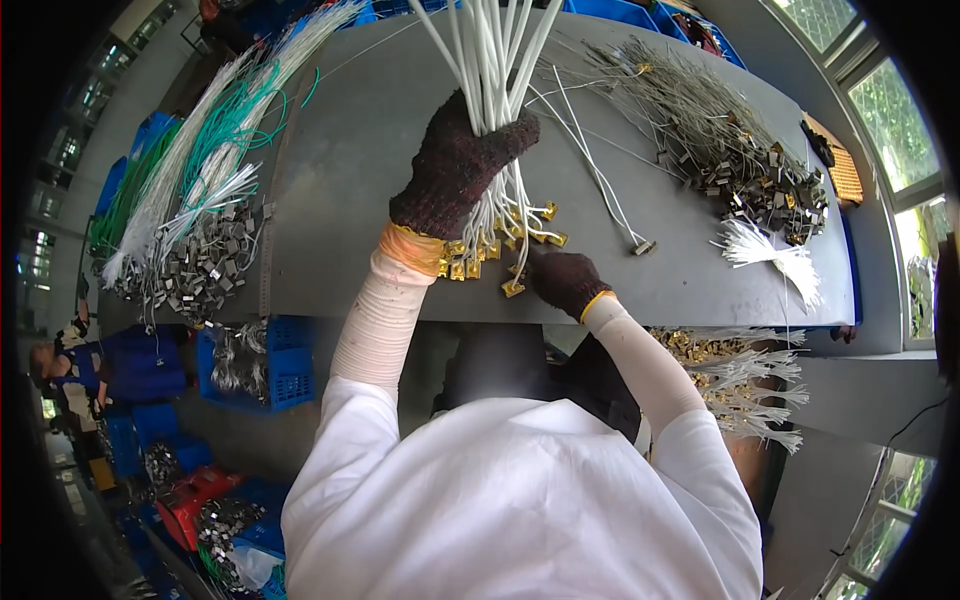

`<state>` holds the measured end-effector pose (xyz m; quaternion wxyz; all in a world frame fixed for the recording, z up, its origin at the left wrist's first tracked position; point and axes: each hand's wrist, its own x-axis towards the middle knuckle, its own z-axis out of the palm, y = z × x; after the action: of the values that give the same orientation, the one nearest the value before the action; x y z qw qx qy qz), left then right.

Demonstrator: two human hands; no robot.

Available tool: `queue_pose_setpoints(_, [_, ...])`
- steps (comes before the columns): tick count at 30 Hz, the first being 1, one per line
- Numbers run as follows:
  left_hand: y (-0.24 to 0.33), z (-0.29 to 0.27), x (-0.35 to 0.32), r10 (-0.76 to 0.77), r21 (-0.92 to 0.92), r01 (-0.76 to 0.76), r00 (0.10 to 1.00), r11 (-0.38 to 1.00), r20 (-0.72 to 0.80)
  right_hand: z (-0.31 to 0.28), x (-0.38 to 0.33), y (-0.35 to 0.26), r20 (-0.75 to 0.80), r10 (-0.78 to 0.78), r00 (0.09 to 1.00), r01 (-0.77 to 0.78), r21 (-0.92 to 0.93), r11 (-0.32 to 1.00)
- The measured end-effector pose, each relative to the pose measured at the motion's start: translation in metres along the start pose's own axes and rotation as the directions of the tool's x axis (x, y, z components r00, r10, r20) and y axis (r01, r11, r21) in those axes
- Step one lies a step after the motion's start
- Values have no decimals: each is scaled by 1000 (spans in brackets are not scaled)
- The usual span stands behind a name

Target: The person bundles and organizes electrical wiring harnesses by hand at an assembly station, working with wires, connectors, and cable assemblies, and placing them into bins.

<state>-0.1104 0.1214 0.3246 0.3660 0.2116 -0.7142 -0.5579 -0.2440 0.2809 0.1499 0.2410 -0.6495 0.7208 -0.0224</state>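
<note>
My left hand, in a dark knitted glove, is wrapped round a thick bundle of white cables above the table. The cables stick out past the fist at the far side. Below it their near ends hang loose, tipped with small gold metal pieces. My right hand, gloved alike, is beside these tips with its fingers curled in. What its fingers hold, if anything, is hidden. To the right of the bundle, white cables with a dark metal end piece lie on the grey table.
A large heap of grey cables with dark metal ends covers the table's right side, next to a white strand bunch. At left lie white and green cables with metal ends. A blue crate stands below. A person is at far left.
</note>
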Motion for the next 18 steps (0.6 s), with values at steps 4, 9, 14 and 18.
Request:
queue_pose_setpoints(4, [3, 4, -4, 56, 164, -45, 997, 985, -60, 21, 7, -3, 60, -110, 992, 109, 10, 994])
queue_pose_setpoints(9, [8, 7, -5, 53, -247, -89, 988, 965, -145, 43, -10, 25, -390, -3, 921, 136, 313, 940])
queue_pose_setpoints(14, [9, 19, 1, 88, -161, -101, 992, 982, -88, -29, -21, 25, -693, 94, 715, 308, 433, 847])
queue_pose_setpoints(18, [8, 25, 7, 179, -29, -178, 984, 984, 11, -146, 0, -17, -938, -42, 343, 599, 184, 779])
